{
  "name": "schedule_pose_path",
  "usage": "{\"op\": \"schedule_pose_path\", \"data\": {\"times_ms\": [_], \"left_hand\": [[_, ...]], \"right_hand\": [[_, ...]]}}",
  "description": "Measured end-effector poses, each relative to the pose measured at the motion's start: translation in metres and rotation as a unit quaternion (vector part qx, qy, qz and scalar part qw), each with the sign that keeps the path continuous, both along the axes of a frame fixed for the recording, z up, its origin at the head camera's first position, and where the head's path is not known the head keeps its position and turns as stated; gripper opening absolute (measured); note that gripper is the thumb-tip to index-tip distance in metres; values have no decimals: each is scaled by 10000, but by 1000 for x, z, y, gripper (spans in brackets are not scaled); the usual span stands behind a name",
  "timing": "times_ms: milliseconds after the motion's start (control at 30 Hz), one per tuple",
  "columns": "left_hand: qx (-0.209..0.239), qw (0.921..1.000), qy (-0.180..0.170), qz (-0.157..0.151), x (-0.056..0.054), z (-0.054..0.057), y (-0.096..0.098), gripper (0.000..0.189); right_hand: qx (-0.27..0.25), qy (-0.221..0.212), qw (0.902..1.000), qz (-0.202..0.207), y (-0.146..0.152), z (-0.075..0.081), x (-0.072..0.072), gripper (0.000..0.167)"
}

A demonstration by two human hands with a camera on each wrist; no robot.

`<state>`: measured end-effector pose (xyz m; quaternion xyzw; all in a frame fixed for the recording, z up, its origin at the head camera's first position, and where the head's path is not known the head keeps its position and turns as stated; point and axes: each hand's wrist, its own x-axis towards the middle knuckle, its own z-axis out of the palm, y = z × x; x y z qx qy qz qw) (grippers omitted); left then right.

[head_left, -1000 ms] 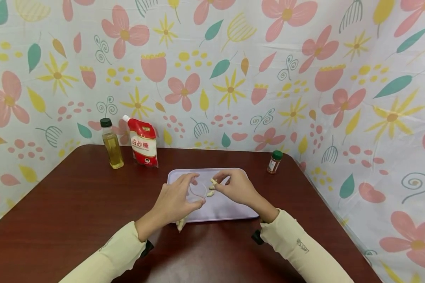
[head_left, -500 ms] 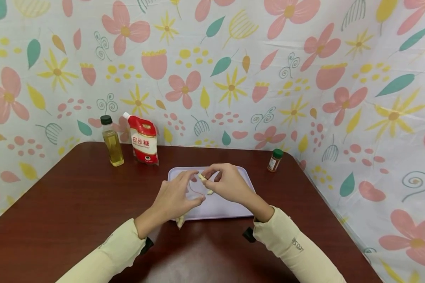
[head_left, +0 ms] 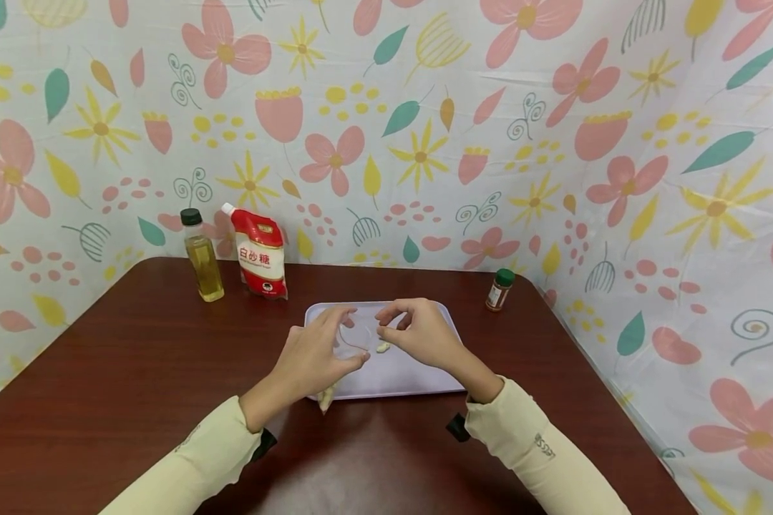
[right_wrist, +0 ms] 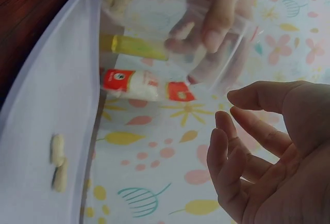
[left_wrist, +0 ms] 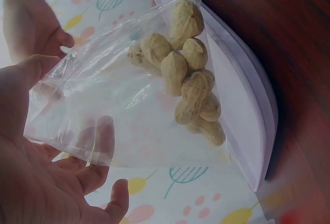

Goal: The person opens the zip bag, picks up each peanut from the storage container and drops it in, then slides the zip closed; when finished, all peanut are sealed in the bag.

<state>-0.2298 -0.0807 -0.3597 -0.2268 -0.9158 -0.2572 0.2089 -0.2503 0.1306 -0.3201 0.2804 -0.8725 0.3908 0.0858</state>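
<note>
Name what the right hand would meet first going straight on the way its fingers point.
Probably the clear bag in the left hand, around its mouth, though depth is hard to judge.

My right grip point(head_left: 425, 332) has room to pass over the right side of the lilac tray point(head_left: 419, 375), above two peanuts point(right_wrist: 58, 149) lying low on it. Leftward, the clear plastic bag point(left_wrist: 135, 100) in my left grip point(head_left: 315, 357) bars the way; farther back, the oil bottle point(head_left: 204, 270) and sugar pouch point(head_left: 260, 259) obstruct the counter's point(head_left: 122, 365) left, a green-capped jar point(head_left: 499, 292) its right.
</note>
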Motion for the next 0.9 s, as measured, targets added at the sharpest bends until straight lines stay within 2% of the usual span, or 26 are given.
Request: {"op": "schedule_pose_path", "data": {"times_ms": [133,367,567,900], "left_hand": [[13,10000,62,24,0,1,-1,69],[80,9999,65,-63,0,3,0,70],[17,9999,146,-25,1,3,1,69],[21,9997,235,-87,0,1,3,67]], "right_hand": [[85,32,9999,80,4,-10,-9,12],[571,-104,9970,514,14,-40,-38,12],[921,-243,9930,692,18,-54,-54,15],[1484,-382,9871,474,17,-72,-67,16]]}}
